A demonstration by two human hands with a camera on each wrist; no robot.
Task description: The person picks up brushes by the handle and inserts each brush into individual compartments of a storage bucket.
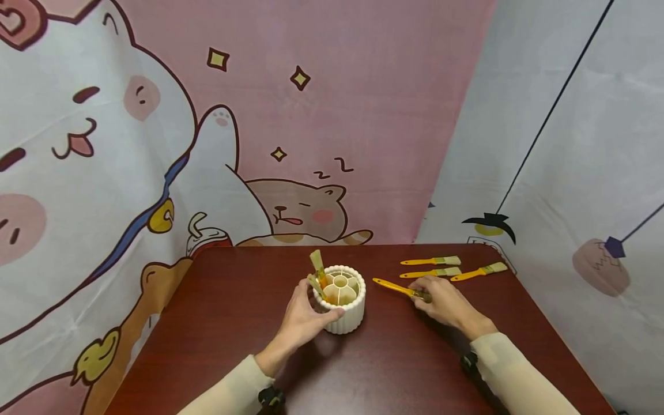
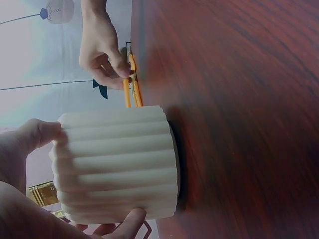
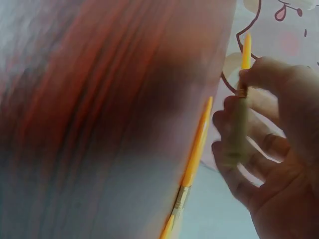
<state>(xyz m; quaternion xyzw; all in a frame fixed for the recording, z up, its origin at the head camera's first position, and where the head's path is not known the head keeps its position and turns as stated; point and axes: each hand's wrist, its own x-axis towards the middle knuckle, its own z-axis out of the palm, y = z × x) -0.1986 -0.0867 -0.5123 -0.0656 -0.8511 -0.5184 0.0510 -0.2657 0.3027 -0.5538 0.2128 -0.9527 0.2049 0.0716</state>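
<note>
My left hand [image 1: 302, 318] grips a white, ribbed, round brush holder [image 1: 351, 316] with divided compartments, thumb on the near side and fingers round its left. Two paintbrushes [image 1: 319, 268] stand in the holder's left compartments, bristles up. To the right, my right hand [image 1: 447, 302] pinches a yellow-handled paintbrush [image 1: 392, 286] between thumb and fingers near the metal band. Its handle points left toward the holder, and the pale bristles [image 3: 237, 132] lie along my fingers in the right wrist view.
Beyond my right hand, three more yellow-handled paintbrushes lie on the dark red table [image 1: 249, 311]: a far one [image 1: 425, 261], a middle one [image 1: 426, 273] and a slanted one [image 1: 479, 271]. Printed cloth [image 1: 373, 115] hangs behind the table and at its sides.
</note>
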